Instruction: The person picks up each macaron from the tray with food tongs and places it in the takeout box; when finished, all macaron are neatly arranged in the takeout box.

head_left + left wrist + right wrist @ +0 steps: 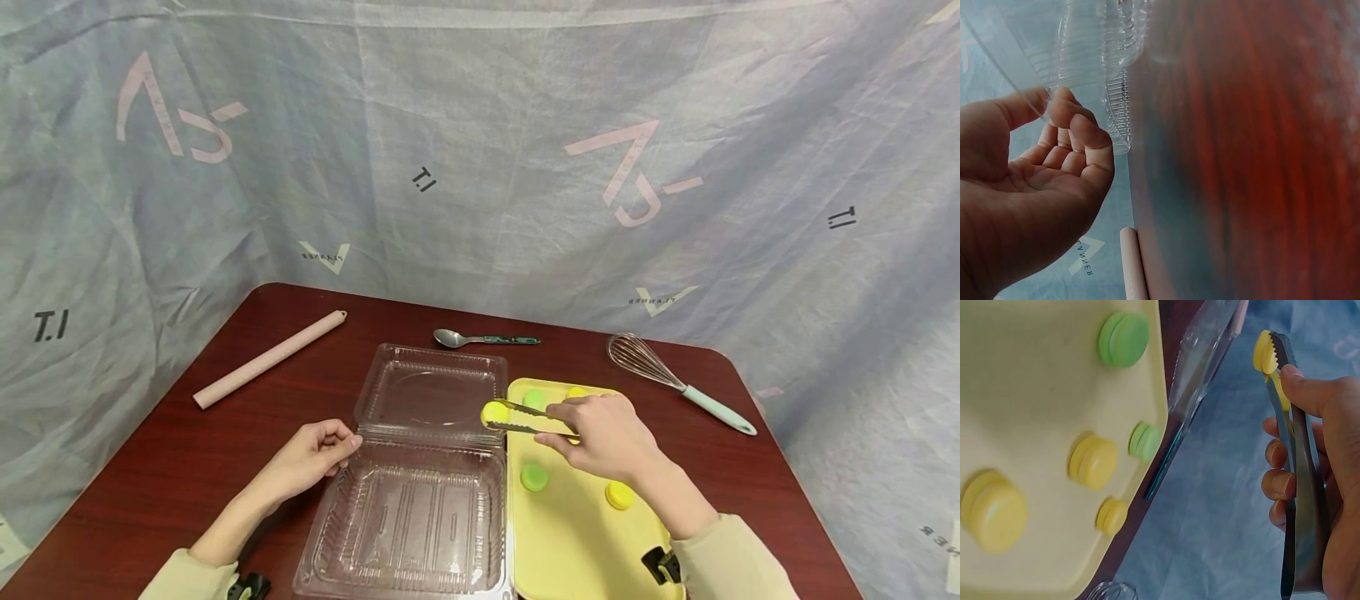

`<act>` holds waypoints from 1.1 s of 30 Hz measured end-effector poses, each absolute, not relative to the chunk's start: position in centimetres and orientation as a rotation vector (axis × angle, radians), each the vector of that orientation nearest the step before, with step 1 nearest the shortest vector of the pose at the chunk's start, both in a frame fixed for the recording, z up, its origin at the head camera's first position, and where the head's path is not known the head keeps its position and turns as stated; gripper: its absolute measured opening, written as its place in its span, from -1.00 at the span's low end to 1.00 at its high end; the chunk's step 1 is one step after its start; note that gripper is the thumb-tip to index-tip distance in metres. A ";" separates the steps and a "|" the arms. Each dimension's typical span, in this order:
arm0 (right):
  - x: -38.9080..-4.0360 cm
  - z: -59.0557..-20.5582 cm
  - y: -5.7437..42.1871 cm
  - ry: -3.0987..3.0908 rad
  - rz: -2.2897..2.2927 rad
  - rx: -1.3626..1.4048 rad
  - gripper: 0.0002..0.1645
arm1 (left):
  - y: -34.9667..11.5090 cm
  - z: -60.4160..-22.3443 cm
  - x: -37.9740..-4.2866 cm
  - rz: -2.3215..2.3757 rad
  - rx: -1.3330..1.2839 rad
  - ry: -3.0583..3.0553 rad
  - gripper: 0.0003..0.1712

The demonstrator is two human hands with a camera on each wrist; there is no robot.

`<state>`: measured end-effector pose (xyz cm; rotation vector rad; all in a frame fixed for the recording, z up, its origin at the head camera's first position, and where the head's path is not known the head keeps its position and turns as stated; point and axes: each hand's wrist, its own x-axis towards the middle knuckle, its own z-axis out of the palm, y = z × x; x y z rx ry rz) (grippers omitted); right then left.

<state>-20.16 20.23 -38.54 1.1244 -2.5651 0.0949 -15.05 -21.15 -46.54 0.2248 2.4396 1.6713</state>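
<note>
My right hand [607,435] grips metal tongs [1307,519], whose serrated tips pinch a yellow macaron [495,412]. In the head view this macaron is near the left edge of a yellow tray [577,550], by the hinge side of a clear plastic clamshell box [416,517]. The box lies with its lid [435,387] folded back. Thumb and forefinger of my left hand [311,457] pinch the box's rim at its left, near the hinge. On the tray sit green macarons [534,477] and yellow macarons [619,495], spaced apart.
A pink rolling pin [270,358] lies at the table's left. Behind the lid is a spoon [483,338] with a dark green handle. To the tray's right rests a whisk [678,383] with a pale handle. Grey printed cloth [480,208] hangs behind the dark red table.
</note>
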 end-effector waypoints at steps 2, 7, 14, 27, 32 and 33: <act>-20.1 -38.5 19.6 -2.558 0.098 1.134 -0.64 | -21.1 -46.5 -15.1 1.670 0.218 2.439 -0.70; -19.8 -38.6 18.2 -2.566 0.100 1.165 -0.63 | -21.1 -46.5 -15.1 1.679 0.196 2.426 -0.70; -19.5 -39.1 16.1 -2.554 0.113 1.237 -0.65 | -21.3 -46.7 -15.0 1.683 0.212 2.406 -0.71; -18.7 -40.3 12.1 -2.568 0.125 1.345 -0.55 | -21.2 -46.6 -15.2 1.671 0.222 2.432 -0.73; -18.4 -41.0 11.0 -2.585 0.101 1.392 -0.54 | -21.2 -46.6 -15.2 1.678 0.209 2.425 -0.72; -18.4 -41.2 10.8 -2.585 0.100 1.401 -0.54 | -21.2 -46.6 -15.2 1.679 0.208 2.425 -0.72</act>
